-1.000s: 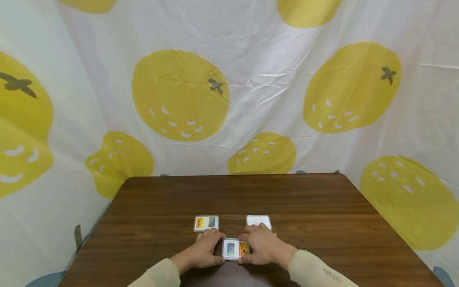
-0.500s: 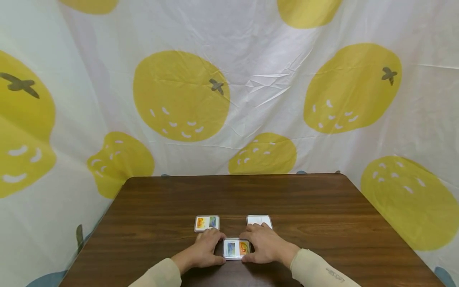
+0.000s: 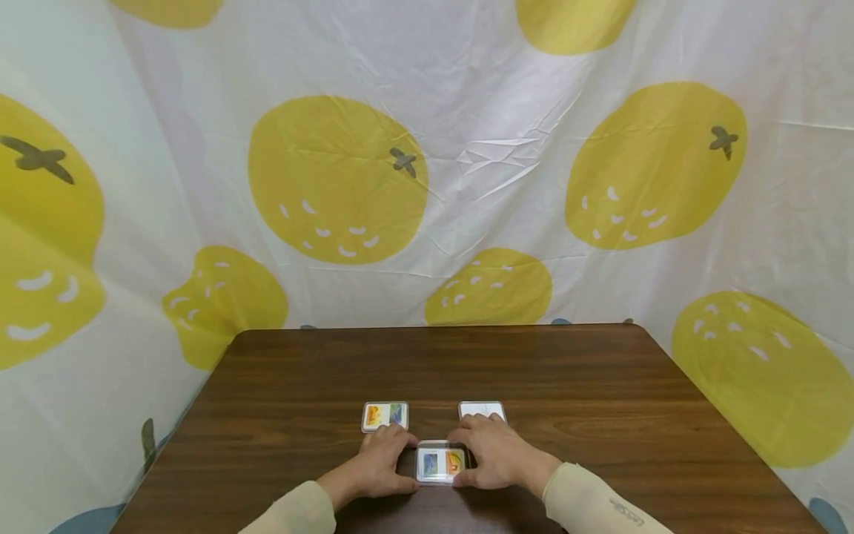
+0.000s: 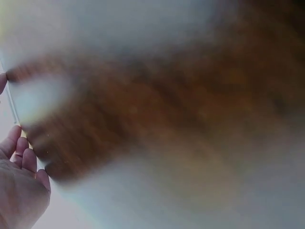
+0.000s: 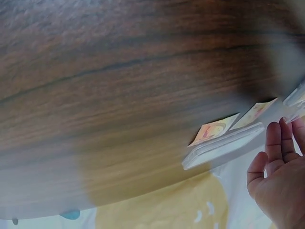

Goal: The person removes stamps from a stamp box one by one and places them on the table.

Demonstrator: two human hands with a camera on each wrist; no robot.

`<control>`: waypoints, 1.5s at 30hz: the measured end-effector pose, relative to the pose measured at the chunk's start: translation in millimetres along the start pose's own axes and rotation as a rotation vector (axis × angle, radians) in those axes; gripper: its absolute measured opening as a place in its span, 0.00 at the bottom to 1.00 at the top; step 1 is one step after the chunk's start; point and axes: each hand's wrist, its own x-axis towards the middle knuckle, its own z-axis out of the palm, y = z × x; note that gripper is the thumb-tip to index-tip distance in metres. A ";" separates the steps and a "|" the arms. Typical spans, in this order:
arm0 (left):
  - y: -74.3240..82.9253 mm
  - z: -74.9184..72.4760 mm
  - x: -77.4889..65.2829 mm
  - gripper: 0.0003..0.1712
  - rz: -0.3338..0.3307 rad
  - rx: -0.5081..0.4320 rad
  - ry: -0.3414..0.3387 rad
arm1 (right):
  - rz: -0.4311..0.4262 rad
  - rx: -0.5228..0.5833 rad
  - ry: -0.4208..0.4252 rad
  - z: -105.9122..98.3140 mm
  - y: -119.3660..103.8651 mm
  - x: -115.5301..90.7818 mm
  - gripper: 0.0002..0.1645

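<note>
Between both hands, near the table's front, is a clear plastic display case [image 3: 441, 463] with a white insert bearing two small pictures, one blue-green and one orange. My left hand [image 3: 383, 463] grips its left side, thumb at the near corner and forefinger at the far one. On the opposite side my right hand [image 3: 499, 454] holds the case the same way, fingers partly hiding that edge. A clear strip shows along the case's far edge. In the right wrist view a corner of the case [image 5: 296, 98] appears by the fingertips.
A similar case [image 3: 385, 417] with two pictures lies at the back left. Beyond my right hand lies another case [image 3: 482, 409] with a plain white insert. Two loose stamp-like pictures [image 5: 214, 130] lie beside it. The brown wooden table [image 3: 574, 386] meets a fruit-print curtain [image 3: 494, 208].
The clear outline of the case between my hands has shifted slightly, showing a wider clear strip at its far edge. My right hand has moved slightly right; the two back cases stay put.
</note>
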 end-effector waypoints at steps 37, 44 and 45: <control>-1.4 -1.5 -1.9 0.30 -0.001 0.008 -0.018 | 0.070 -0.014 0.054 -12.9 21.2 37.5 0.34; -1.4 -0.3 -1.3 0.30 -0.004 0.004 -0.019 | 0.087 -0.044 0.039 -9.7 22.7 47.4 0.35; -1.5 -0.1 -1.2 0.30 -0.004 0.004 -0.021 | 0.089 -0.050 0.038 -9.1 23.2 48.7 0.35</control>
